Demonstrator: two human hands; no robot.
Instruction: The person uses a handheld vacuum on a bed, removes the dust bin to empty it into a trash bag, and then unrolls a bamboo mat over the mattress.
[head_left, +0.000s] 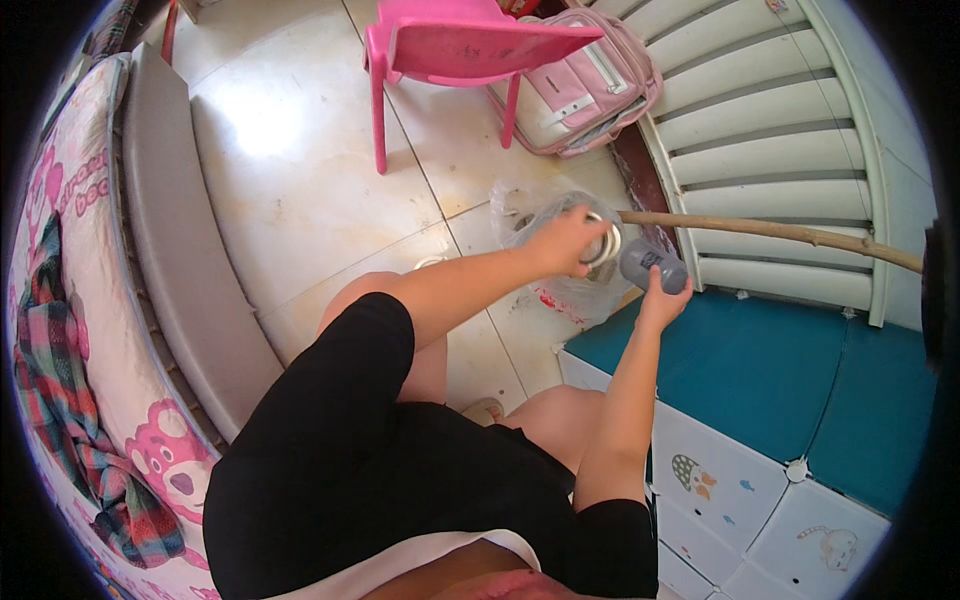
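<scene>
Above a clear plastic bag on the tiled floor, my left hand grips a pale ring-shaped object, slightly blurred; whether it is a lid or a roll cannot be told. Just to its right, my right hand holds a grey, translucent cup-like container with dark marking on its side. The container is tilted, and its wider end faces the left hand. Red print shows on the bag, whose contents are partly hidden by the left hand.
A pink plastic chair and a pink backpack stand ahead. A wooden stick crosses the white slatted panel at right. Beside my right arm is a teal-topped storage cabinet; a bed with a plaid cloth lies at left.
</scene>
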